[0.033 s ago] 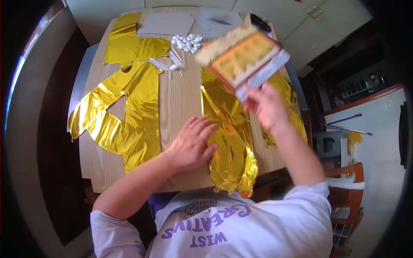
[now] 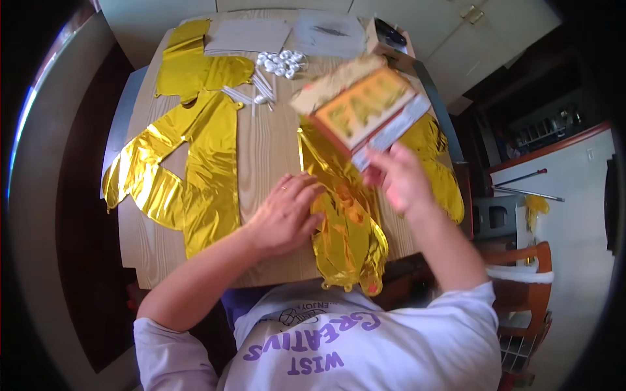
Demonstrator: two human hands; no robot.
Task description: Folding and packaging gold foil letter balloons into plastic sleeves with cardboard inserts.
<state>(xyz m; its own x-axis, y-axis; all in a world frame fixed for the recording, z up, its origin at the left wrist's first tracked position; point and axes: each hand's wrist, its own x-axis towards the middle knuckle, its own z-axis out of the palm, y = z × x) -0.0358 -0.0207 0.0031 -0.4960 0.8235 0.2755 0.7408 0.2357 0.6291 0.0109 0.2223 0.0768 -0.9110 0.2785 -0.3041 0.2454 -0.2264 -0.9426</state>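
One package [image 2: 372, 107] shifted; two hands [image 2: 401, 177], one gripping

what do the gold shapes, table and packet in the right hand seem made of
Gold shapes: probably metallised plastic film, shiny and creased.
Table: wood or laminate, pale with grain lines.
Packet: likely printed card or paper, flat, seemingly stiff, though blurred.

From here I count two bare hands [image 2: 283, 218], one printed card package [image 2: 368, 114], one table [image 2: 270, 146], one open box [image 2: 373, 44], at least four gold foil shapes [image 2: 212, 182], plus white balls [image 2: 282, 64] and white sticks [image 2: 263, 83] too clustered to count.
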